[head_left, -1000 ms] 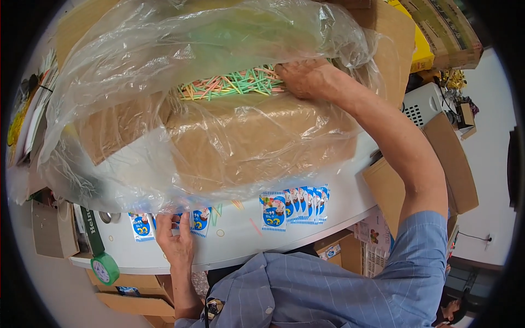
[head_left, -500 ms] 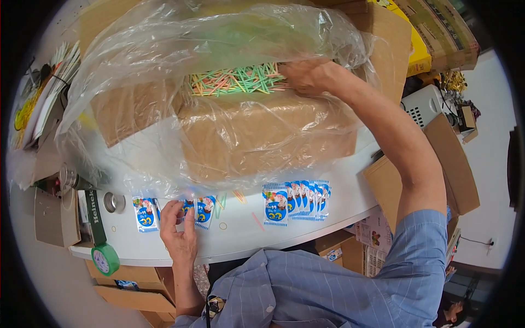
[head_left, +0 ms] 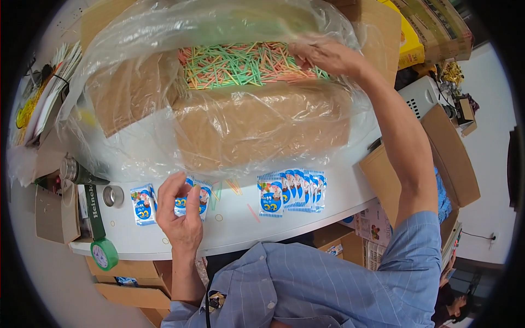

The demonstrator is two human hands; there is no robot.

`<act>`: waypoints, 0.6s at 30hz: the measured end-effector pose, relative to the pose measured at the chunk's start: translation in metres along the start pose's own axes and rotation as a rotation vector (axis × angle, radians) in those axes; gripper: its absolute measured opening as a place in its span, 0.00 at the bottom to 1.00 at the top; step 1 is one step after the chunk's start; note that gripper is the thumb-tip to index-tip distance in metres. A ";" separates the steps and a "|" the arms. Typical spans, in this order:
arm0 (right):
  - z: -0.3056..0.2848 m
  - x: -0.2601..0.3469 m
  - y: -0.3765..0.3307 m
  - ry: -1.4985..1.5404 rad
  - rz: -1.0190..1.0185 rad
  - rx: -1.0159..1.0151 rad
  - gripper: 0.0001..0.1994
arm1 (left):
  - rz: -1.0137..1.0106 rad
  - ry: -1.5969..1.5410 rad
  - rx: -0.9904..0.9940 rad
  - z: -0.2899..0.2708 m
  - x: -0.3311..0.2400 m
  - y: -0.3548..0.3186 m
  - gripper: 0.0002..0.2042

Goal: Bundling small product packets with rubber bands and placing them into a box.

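My left hand (head_left: 180, 216) is held over the white table among small blue-and-white packets (head_left: 192, 198), its fingers bent, thumb and forefinger apart, with nothing visible in them. Another packet (head_left: 143, 205) lies to its left. Farther off, my right hand (head_left: 322, 54) reaches over a cardboard box (head_left: 262, 126) lined with clear plastic. Its fingers are curled just above many thin pink, green and yellow sticks (head_left: 235, 65); whatever they hold is hidden. The loose plastic bag (head_left: 219, 24) bulges up behind the hand. Several overlapping packets (head_left: 295, 191) form a fanned row right of centre.
A few loose sticks (head_left: 234, 187) and rubber bands lie near the packets. At the left stand a metal ring-shaped tin (head_left: 113, 195), a green tape roll (head_left: 104, 254) and a small carton (head_left: 57, 216). An open cardboard box (head_left: 451, 158) is beside my right arm.
My right hand has moved up and slightly right, and the plastic has shifted back, exposing more sticks. My left hand has lifted off the packets, its fingers more apart.
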State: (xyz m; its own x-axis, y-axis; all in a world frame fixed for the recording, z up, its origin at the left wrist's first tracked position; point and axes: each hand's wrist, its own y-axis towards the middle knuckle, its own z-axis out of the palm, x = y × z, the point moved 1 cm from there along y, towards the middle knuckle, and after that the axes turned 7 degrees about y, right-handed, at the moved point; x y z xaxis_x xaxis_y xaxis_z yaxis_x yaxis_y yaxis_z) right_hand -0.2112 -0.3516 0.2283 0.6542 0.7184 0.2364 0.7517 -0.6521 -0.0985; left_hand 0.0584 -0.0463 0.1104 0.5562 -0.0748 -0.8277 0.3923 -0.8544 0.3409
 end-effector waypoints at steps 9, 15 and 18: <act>0.030 0.070 -0.033 1.316 0.177 0.300 0.14 | -0.003 -0.562 0.026 0.027 -0.057 0.034 0.23; 0.124 0.143 -0.079 1.872 0.047 0.877 0.13 | -0.132 -0.855 0.121 0.052 -0.064 0.040 0.21; 0.184 0.172 -0.099 2.209 0.207 0.779 0.12 | -0.272 -0.904 0.509 0.055 -0.040 0.014 0.16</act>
State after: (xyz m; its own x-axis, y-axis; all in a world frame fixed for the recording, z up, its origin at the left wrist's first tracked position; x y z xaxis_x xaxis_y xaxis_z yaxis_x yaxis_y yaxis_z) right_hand -0.1577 -0.1195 0.1010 0.0558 -0.9075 0.4163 0.9387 -0.0944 -0.3317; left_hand 0.0015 -0.0833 0.1235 -0.3348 -0.0242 -0.9420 -0.0463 -0.9980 0.0421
